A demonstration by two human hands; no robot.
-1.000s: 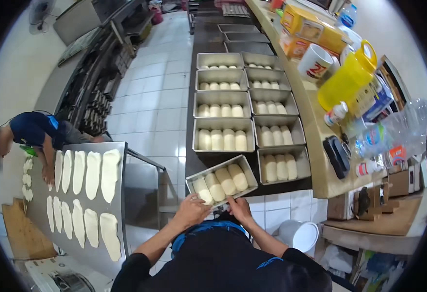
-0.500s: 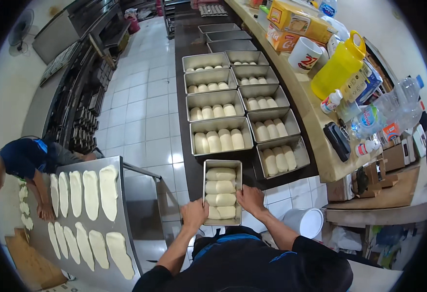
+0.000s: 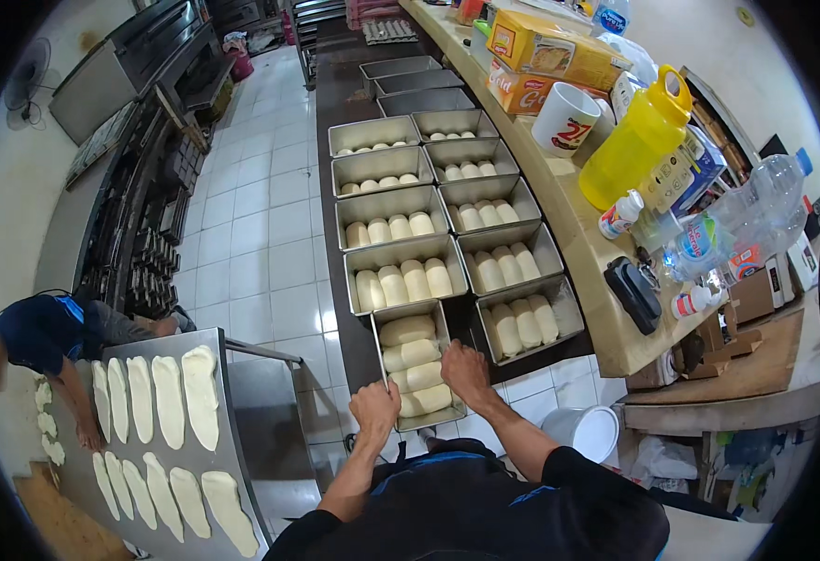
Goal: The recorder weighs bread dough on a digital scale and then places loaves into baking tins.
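Observation:
Both of my hands grip a metal loaf pan [image 3: 454,327] holding several rolled pieces of dough [image 3: 417,377]. My left hand [image 3: 375,406] is closed on its left rim, and my right hand [image 3: 466,372] is closed on the right rim. The pan is slightly turned, with its far end against the nearest pan of the left row. Two rows of similar dough-filled loaf pans [image 3: 406,245] stand beyond it on the dark table [image 3: 331,224]. At the right row's near end, another filled pan [image 3: 533,320] sits beside my right hand.
At left, a co-worker [image 3: 41,341] leans over a steel table [image 3: 206,351] with flattened dough strips [image 3: 186,402]. The right-hand counter [image 3: 560,224] carries a yellow jug [image 3: 630,145], a white mug [image 3: 565,120], bottles and a black case [image 3: 632,295]. A white bucket [image 3: 589,434] stands below.
The held pan has turned slightly, and its far end has come up against the left row. My right hand has shifted forward a little along with it. The view has tilted slightly.

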